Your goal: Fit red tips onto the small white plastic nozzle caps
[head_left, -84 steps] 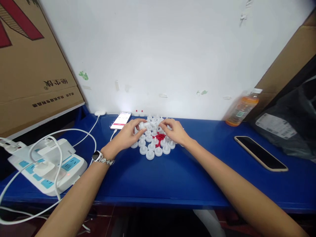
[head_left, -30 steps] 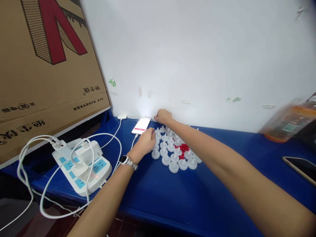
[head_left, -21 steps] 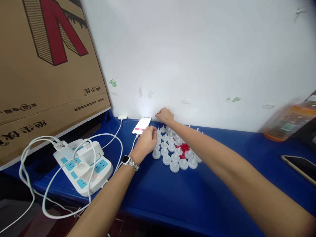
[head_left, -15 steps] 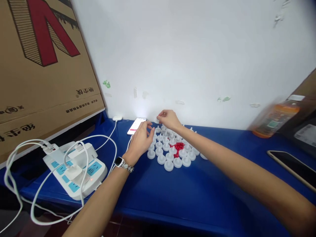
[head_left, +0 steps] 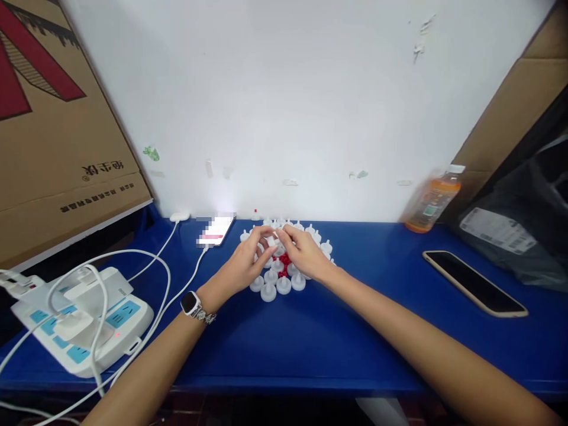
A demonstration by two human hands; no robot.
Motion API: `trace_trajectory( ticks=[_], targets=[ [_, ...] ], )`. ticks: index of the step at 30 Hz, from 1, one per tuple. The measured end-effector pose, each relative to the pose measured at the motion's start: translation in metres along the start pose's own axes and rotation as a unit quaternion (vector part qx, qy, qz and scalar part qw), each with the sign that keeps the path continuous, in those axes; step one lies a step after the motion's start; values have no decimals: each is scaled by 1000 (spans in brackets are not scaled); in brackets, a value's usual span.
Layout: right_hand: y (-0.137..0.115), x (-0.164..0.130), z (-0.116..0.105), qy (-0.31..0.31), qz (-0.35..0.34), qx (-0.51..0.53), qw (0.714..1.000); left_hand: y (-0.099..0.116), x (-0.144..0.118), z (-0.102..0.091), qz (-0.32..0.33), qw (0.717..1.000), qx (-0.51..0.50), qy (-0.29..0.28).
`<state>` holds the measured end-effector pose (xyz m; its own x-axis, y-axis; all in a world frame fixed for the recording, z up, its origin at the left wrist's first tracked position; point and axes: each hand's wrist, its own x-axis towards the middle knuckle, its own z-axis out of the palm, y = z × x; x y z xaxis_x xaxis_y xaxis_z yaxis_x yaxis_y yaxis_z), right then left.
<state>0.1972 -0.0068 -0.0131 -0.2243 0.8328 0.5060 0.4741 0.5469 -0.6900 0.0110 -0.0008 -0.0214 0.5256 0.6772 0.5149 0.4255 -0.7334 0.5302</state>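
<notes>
My left hand (head_left: 248, 255) is closed on a white plastic nozzle cap (head_left: 271, 241), its fingers curled round the rim. Pinched up against the same cap, the fingers of my right hand (head_left: 303, 251) meet the left at its narrow end; whether a small piece sits between them is hidden. Below and around both hands stand many white nozzle caps (head_left: 284, 286), spouts up, on the blue table. A heap of small red tips (head_left: 284, 264) lies among them, partly covered by my hands. One cap with a red tip (head_left: 255, 214) stands by the wall.
A lit phone (head_left: 217, 229) with a charging cable lies left of the caps. Further left is a power strip (head_left: 128, 331) with looping white cables. To the right are another phone (head_left: 474, 283), an orange drink bottle (head_left: 435, 201) and a dark plastic package (head_left: 519, 219).
My right hand has come back from near the wall to meet my left hand, which now grips a white nozzle cap. A red-tipped cap stands by the wall. The view has turned right.
</notes>
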Motion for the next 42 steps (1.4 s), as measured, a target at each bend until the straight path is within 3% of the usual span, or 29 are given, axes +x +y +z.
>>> trace_trajectory(
  ticks=[5,7,11,15,18,22,26,30,32,35,38,42],
  targets=[
    [-2,3,3,15,32,26,999,7,1,-1,48,998,24,16],
    [3,6,-2,16,83,32,996,6,1,-11,59,996,64,16],
    [15,10,-19,31,177,-38,983,-4,-1,-33,44,984,150,87],
    [10,4,-24,-41,123,-200,971,-13,0,-32,22,992,117,32],
    [3,1,-22,-61,129,-232,962,-16,0,-22,7,995,96,1],
    [-2,3,-20,-15,111,-143,983,-18,-2,-19,-35,995,93,12],
    [-11,17,-11,-62,36,52,996,-18,-2,-24,-37,995,75,55],
    [-11,52,8,-51,12,108,993,-23,-2,-27,-65,988,98,100],
    [-3,77,17,-30,28,63,997,-30,-5,-30,-104,979,131,120],
    [15,111,32,-18,69,-92,993,-44,-9,-33,-155,966,176,112],
    [30,133,48,-80,93,-224,967,-52,-13,-34,-186,960,190,85],
    [44,144,62,-136,89,-253,954,-53,-14,-30,-176,965,185,52]
  ],
)
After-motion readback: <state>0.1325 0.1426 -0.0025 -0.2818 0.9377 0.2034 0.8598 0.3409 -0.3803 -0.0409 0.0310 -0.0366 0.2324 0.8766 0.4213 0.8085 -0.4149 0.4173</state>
